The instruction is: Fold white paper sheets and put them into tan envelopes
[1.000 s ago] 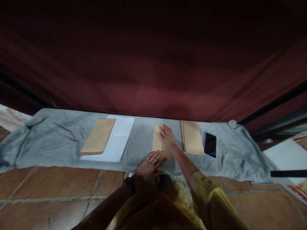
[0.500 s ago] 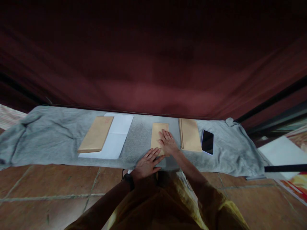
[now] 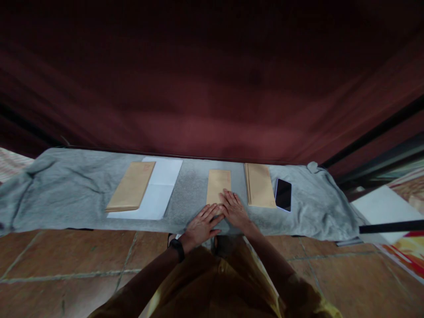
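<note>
Since the earlier frames, the right hand [image 3: 234, 213] has been sliding down the middle brown envelope [image 3: 218, 183] toward the person's body, and it is now meeting the left hand [image 3: 201, 227] at the envelope's near end. From largest to smallest, we are seeing a dark red fabric backdrop [image 3: 198, 88] rising behind the work area, and a terracotta tile floor [image 3: 66, 256] showing along the near side. Between them, a grey cloth [image 3: 79, 185] is spreading across a long, narrow surface, wrinkling toward both ends. On it, to the left, we are noting a creased white sheet [image 3: 164, 176] lying partly beneath the left stack of brown envelopes [image 3: 130, 187]; to the right, the right stack of brown envelopes [image 3: 261, 185] is lying just beside a smartphone [image 3: 283, 195], whose dark screen is facing up. The middle brown envelope is lying flat between the two stacks, its red print showing near the far right corner. We are observing both hands lying palm down with fingers extended, gripping nothing; their fingers are covering the envelope's near part. A black wristband [image 3: 178, 248] is encircling the left wrist.
</note>
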`<state>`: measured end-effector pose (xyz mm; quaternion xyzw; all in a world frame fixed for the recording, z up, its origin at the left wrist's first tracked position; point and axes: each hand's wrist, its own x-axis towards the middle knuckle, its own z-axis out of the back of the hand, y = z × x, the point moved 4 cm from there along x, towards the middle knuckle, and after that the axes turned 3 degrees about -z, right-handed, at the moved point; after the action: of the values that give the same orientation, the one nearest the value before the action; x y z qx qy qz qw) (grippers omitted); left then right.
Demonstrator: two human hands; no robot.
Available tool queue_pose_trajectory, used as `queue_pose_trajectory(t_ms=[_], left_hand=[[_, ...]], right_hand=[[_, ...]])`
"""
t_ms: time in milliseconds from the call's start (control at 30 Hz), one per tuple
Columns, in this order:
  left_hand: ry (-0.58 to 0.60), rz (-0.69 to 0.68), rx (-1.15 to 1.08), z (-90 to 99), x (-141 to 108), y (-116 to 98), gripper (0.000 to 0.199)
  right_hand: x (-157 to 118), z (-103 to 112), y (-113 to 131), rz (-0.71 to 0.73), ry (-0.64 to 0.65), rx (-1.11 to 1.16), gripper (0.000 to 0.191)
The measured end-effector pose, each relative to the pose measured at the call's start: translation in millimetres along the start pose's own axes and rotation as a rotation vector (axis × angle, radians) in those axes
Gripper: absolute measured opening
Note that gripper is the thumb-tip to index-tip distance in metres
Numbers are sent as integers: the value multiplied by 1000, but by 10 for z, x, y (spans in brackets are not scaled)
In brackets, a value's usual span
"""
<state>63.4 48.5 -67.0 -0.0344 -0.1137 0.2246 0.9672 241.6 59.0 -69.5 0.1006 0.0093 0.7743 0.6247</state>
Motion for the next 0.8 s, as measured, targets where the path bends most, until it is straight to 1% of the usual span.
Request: queue_pose_trajectory(t_ms=[133, 300, 533, 667, 800], left_hand=[[10, -1, -1, -18, -4, 5, 61], [10, 3, 6, -16, -11, 2, 55], [-19, -18, 49, -20, -46, -8, 65], [-44, 7, 60, -5, -88, -28, 60], [-85, 47, 46, 23, -153, -45, 55]], right_hand=[[-140, 33, 41, 28, -9, 1, 54], [-332, 26, 91, 43, -17, 2, 55], [-626, 38, 132, 70, -36, 48, 58], [-753, 71, 127, 49, -33, 55, 58], [-815, 85, 141, 23, -39, 55, 58]])
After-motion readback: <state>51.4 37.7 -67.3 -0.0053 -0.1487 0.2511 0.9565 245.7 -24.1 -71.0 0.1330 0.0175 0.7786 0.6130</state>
